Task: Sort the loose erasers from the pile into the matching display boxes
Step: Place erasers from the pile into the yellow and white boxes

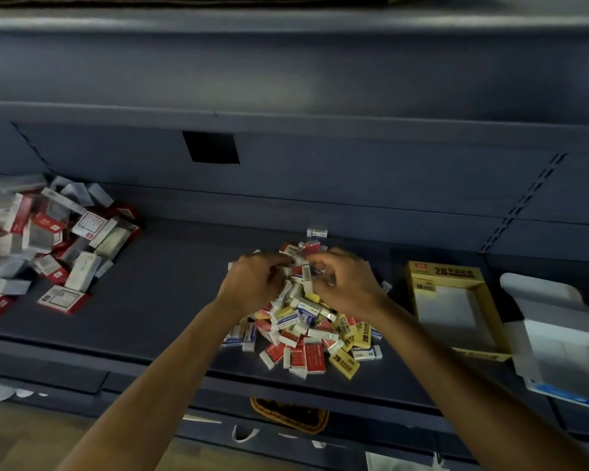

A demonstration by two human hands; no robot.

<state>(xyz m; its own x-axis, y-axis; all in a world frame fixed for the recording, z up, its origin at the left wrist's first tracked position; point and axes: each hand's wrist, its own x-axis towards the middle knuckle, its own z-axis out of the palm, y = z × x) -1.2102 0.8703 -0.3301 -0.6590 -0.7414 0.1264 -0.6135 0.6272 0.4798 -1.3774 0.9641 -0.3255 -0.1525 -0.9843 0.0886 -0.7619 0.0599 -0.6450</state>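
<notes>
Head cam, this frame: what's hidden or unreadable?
- Head view: whether the left hand and right hand hold erasers; their curled fingers hide it.
- Top of the eraser pile: covered by both hands.
- White box: cut off by the right edge.
- Red-and-white packs: blurred, cut off by the left edge.

2 arms on view, both bare from wrist to frame edge. Left forearm enters at 7 o'clock, right forearm at 5 o'clock. Left hand and right hand uncovered; finger detail blurred.
</notes>
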